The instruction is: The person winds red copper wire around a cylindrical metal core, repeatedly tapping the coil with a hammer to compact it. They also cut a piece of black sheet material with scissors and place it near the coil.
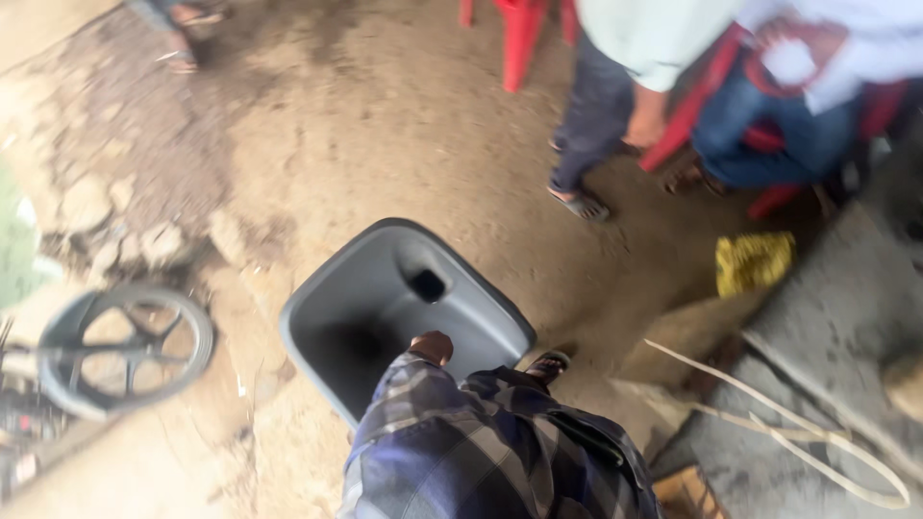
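Head view, looking steeply down; frame is motion-blurred.

Object in hand: a grey moulded plastic panel, tub-like with rounded corners and one dark oval opening (404, 312). It stands tilted over the bare dirt floor (404, 144), directly in front of the person, its hollow side facing up toward the camera. Whether its lower edge rests on the ground cannot be told; the sleeve hides it.

Handling estimate: thin-walled moulding, so probably light for its bulk and fairly stiff, with some flex across the broad face. The surface looks smooth and could slip. The rolled rim and the oval opening look like the natural holds.

Hand: one hand (432, 346) shows at the panel's near rim, at the end of a blue plaid sleeve (452, 432). It appears curled and closed at the rim, knuckles up, touching the plastic. Fingers are not resolved, so a full grip is likely but not certain. I cannot tell which hand this is; the other is not in the frame.

Surroundings: a black spoked wheel (125, 348) lies well apart at the left, near broken stones. A yellow crumpled cloth (755, 261) sits at the right beside grey concrete slabs (827, 317) with a pale looped cord (817, 432) over them. Other people stand and sit near red plastic chairs (519, 34) at the top of the frame.
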